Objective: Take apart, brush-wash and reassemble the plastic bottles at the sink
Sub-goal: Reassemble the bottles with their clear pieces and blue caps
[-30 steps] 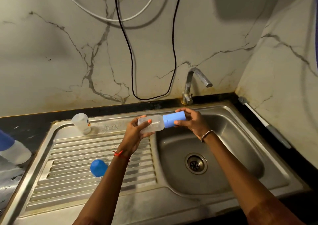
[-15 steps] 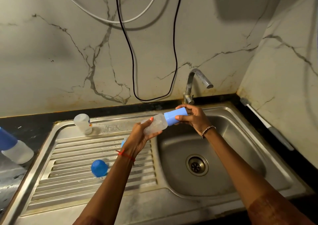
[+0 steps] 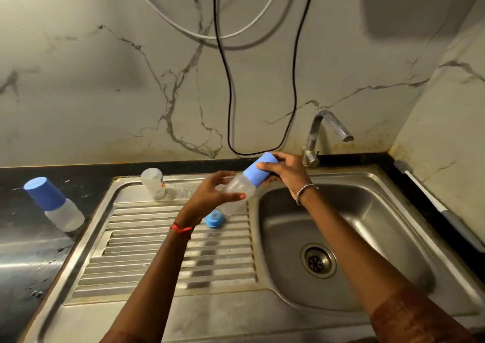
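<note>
Over the drainboard's right edge I hold a clear plastic bottle, tilted with its blue cap up and to the right. My left hand grips the clear body from the left. My right hand grips the blue cap. Just below the bottle a blue screw ring lies on the drainboard. An uncapped clear bottle stands at the drainboard's back. A capped bottle with a blue cap stands on the dark counter at the left.
The steel sink has a drain in its bowl and a ribbed drainboard on its left. A tap rises behind the bowl. A bottle brush lies along the right wall. Cables hang down the marble wall.
The bottle has tipped from nearly level to cap-up, and both hands have risen slightly. The blue ring has come into sight below the bottle, while my left forearm now covers the blue cap on the drainboard.
</note>
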